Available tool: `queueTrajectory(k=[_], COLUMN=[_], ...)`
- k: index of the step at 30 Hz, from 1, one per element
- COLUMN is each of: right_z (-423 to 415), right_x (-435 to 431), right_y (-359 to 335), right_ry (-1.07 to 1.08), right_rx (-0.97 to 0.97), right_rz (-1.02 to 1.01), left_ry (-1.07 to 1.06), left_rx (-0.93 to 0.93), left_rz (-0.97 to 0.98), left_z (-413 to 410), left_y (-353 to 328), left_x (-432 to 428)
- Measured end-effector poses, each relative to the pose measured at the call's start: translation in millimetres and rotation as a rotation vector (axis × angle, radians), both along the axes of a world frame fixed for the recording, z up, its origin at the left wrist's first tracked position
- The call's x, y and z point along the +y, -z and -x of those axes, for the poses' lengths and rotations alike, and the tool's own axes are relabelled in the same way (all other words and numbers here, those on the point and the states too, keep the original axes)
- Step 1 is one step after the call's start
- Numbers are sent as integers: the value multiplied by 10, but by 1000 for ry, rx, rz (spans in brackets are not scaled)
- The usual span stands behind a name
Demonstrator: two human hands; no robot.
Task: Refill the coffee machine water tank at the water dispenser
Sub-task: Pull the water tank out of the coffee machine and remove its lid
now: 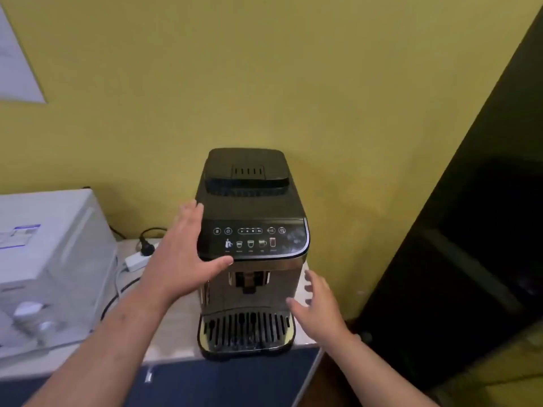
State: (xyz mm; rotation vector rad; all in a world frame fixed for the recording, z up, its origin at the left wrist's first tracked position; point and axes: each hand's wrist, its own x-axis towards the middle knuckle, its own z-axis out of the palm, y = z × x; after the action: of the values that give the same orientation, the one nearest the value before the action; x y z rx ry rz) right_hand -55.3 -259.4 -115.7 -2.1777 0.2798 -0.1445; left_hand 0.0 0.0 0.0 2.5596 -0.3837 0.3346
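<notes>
A black and silver coffee machine stands on the counter against the yellow wall, its touch panel and slotted drip tray facing me. My left hand lies open against the machine's upper left corner, thumb under the panel's front edge. My right hand is open beside the machine's lower right side, fingers spread close to the casing; I cannot tell whether they touch it. The water tank is hidden from view. No water dispenser shows.
A white appliance sits on the counter to the left, with a power strip, plug and cables between it and the machine. A tall black cabinet or fridge stands close on the right. The counter edge runs just below the drip tray.
</notes>
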Motion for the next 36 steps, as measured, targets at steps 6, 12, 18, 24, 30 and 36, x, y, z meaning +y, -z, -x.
queueTrajectory(k=[6, 12, 18, 24, 30, 36], right_z=[-568, -713, -747, -710, -622, -582], right_x=[191, 253, 217, 274, 428, 519], right_y=[120, 342, 429, 484, 489, 451], right_ry=[157, 203, 223, 280, 375, 447], right_rx=[-31, -47, -31, -90, -153, -156], right_rz=[-48, -214, -202, -300, -335, -403], left_ry=[31, 26, 29, 25, 23, 25], left_rx=[170, 141, 133, 133, 135, 148], left_rz=[-202, -182, -172, -163, -159, -142], left_z=[-362, -401, -385, -373, -372, -369], left_y=[104, 154, 161, 146, 155, 152], left_x=[-29, -41, -40, -49, -45, -48])
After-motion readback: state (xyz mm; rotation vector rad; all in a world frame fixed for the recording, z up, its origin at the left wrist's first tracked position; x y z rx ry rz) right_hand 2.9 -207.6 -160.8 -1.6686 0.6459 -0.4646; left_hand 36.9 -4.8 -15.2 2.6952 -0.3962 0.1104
